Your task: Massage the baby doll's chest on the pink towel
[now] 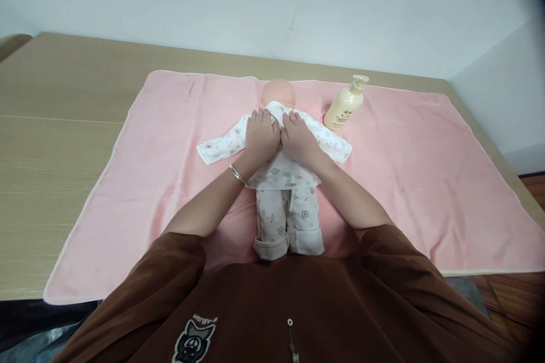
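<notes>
A baby doll [279, 92] in a white printed top [286, 174] and matching trousers [272, 215] lies stretched out, its bare head pointing away from me. No facial features show on the smooth head, and both sleeves spread to the sides. My left hand [262, 135] rests flat on the upper part of the top, fingers pointing toward the collar. Beside it, my right hand [299, 137] lies flat in the same way, with the thumbs close together at the middle. Neither hand grips anything. The cloth under the palms is hidden.
A cream pump bottle [344, 105] stands right of the doll's head, near the right sleeve. Under everything spreads a pink blanket [404, 181] with slight creases, on a light wooden table [59, 153]. A white wall [213, 0] rises behind the table.
</notes>
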A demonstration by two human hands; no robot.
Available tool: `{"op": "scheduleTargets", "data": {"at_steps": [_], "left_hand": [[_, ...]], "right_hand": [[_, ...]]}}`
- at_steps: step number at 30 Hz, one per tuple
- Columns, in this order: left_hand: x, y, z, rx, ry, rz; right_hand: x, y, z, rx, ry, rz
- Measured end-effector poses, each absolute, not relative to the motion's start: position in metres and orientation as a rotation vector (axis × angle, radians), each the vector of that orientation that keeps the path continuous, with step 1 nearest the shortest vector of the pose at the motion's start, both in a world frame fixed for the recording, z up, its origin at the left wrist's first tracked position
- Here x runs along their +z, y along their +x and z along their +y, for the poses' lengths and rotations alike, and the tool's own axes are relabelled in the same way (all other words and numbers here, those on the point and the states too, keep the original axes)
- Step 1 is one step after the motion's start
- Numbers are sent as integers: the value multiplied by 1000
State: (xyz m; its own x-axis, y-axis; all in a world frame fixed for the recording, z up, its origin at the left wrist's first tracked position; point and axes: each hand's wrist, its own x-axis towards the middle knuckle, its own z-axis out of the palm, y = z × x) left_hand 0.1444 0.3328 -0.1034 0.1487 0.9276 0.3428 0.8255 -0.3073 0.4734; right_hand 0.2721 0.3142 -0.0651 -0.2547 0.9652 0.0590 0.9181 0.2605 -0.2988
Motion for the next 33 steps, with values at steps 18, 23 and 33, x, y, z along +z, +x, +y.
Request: {"op": "scheduleTargets", "data": {"at_steps": [18,23,33], "left_hand": [[-87,162,310,839,2220,1834],[-82,164,305,783,2257,1817],[-93,149,330,829,2159,1850]], "right_hand": [[-75,290,335,231,-1687,-2223],[-77,292,342,175,-1727,-2211],[-69,274,315,163,-1696,-2277]]}}
